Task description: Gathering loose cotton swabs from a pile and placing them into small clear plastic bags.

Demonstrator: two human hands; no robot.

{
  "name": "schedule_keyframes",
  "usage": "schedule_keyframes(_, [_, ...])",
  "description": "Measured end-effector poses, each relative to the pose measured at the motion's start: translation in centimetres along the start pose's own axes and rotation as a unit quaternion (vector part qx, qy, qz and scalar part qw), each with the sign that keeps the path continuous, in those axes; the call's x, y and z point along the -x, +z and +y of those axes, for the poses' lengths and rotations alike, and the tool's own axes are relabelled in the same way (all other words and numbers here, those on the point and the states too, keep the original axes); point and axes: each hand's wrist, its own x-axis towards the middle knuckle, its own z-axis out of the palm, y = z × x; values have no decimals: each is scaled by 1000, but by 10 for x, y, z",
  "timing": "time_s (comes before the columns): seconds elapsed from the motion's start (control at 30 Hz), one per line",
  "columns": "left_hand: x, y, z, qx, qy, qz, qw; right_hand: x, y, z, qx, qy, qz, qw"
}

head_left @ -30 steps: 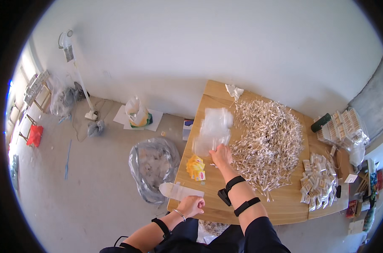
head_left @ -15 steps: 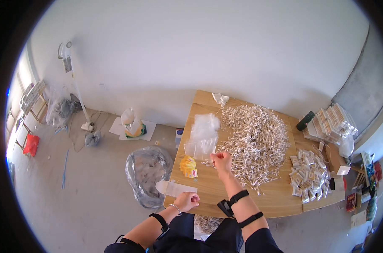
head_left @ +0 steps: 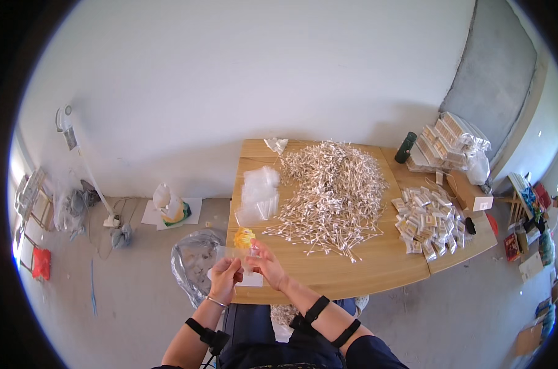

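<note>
Both of the person's hands met over the near left part of the wooden tabletop (head_left: 365,277), the right hand (head_left: 266,264) having left the near edge of the stack of clear bags (head_left: 258,194), where it was half a second earlier. The left hand (head_left: 225,277) had risen from the white strip (head_left: 252,280), which lay partly hidden below. A clear plastic bag (head_left: 231,252), thin and hard to make out, now showed at the fingers of both hands. The left hand's grip was pressed together, apparently pinching the bag; the right hand's fingers curled beside it, though whether that grip was pinching or spread could not be told. The change suggested that the work had passed from fetching to handling a single bag with two hands. Yellow cards (head_left: 244,237) lay just beyond the right fingertips. Loose cotton swabs (head_left: 337,190) stood heaped at the tabletop's far middle, evidently untouched, and filled packets (head_left: 427,218) were piled to the right.
</note>
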Motion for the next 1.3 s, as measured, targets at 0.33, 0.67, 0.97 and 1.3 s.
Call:
schedule_keyframes(0.33, [25, -35, 23, -119, 22, 33, 992, 8, 17, -18, 83, 115, -104, 984])
schedule_keyframes(0.67, [28, -35, 40, -141, 64, 101, 983, 3, 40, -28, 57, 154, -82, 983])
schedule_keyframes(0.97, [25, -55, 14, -3, 75, 192, 979, -19, 60, 1, 115, 123, -23, 985])
schedule_keyframes(1.3, [25, -77, -20, -100, 116, 223, 963, -37, 83, 57, 224, 50, -3, 973])
